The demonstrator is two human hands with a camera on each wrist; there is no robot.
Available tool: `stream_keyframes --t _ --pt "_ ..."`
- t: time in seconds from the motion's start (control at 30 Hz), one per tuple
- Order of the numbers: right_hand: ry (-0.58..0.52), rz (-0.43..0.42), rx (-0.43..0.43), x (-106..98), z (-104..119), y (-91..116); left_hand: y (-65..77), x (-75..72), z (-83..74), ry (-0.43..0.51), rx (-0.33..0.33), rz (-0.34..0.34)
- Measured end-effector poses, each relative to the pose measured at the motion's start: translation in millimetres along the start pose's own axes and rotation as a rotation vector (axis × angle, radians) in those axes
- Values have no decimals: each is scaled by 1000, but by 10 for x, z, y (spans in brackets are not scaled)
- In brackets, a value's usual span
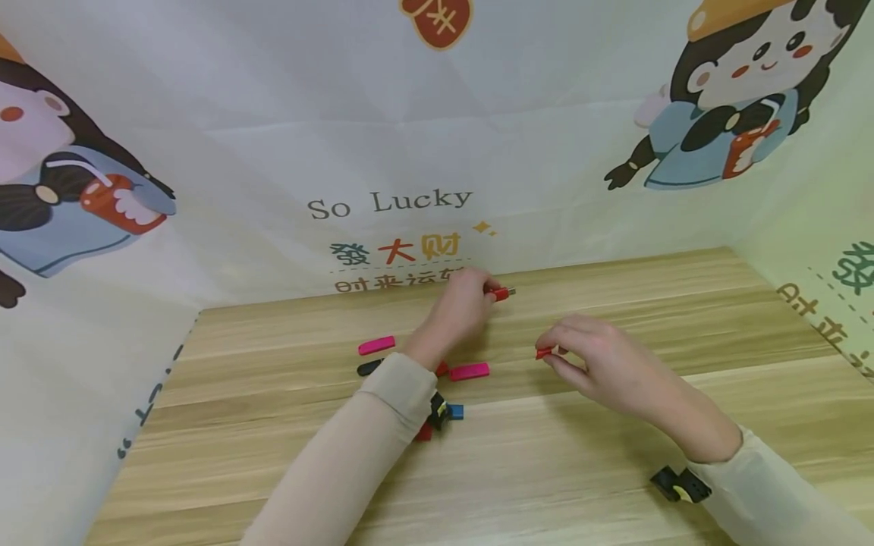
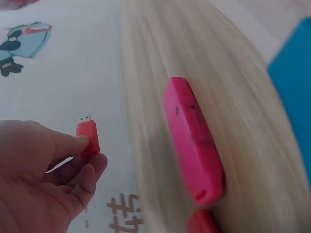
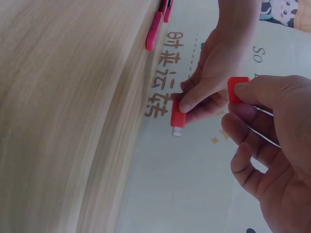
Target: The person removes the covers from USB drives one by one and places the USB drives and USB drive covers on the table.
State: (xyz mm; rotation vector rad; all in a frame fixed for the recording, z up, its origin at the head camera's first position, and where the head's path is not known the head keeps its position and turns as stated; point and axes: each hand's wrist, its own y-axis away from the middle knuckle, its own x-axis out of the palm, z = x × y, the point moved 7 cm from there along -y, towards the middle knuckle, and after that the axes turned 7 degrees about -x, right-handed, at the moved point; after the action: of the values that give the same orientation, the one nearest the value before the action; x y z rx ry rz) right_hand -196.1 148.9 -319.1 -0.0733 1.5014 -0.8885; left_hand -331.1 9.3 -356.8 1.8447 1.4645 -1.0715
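Observation:
A red USB flash drive point(image 1: 502, 293) is pinched between the thumb and fingers of my left hand point(image 1: 460, 307), above the back part of the table. Its bare metal plug points away from the hand, upward in the left wrist view and downward in the right wrist view. To the right and nearer, my right hand point(image 1: 608, 360) holds a small red cap point(image 3: 238, 90) between thumb and forefinger, its other fingers loosely bent. Cap and drive are apart, with a gap between the two hands. Part of the drive's body is covered by the left fingers.
On the wooden table point(image 1: 546, 470) under the left forearm lie two pink sticks, one farther left point(image 1: 377, 346) and one nearer the middle point(image 1: 470, 371). A black piece point(image 1: 369, 368), a blue piece point(image 1: 456, 412) and red pieces point(image 1: 424, 433) are partly hidden by the sleeve. Printed cloth walls enclose the table.

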Motion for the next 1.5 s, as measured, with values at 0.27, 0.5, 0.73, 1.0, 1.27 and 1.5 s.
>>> stream_keyframes --t 0.27,0.5,0.73,1.0,1.27,1.5 --pt "-7 -2 -14 11 0 10 -155 173 73 -1 -40 46" --pt "-2 1 -9 13 0 29 -217 284 68 10 -45 68" --pt "-11 1 -7 20 -6 41 -250 361 64 -23 -41 78" --pt "-9 7 2 36 -6 46 -261 396 82 -37 -57 84" --pt "-19 20 28 43 -22 48 -280 420 125 -18 -70 68" --pt "-27 30 42 62 -42 52 -286 437 152 -32 -83 80"
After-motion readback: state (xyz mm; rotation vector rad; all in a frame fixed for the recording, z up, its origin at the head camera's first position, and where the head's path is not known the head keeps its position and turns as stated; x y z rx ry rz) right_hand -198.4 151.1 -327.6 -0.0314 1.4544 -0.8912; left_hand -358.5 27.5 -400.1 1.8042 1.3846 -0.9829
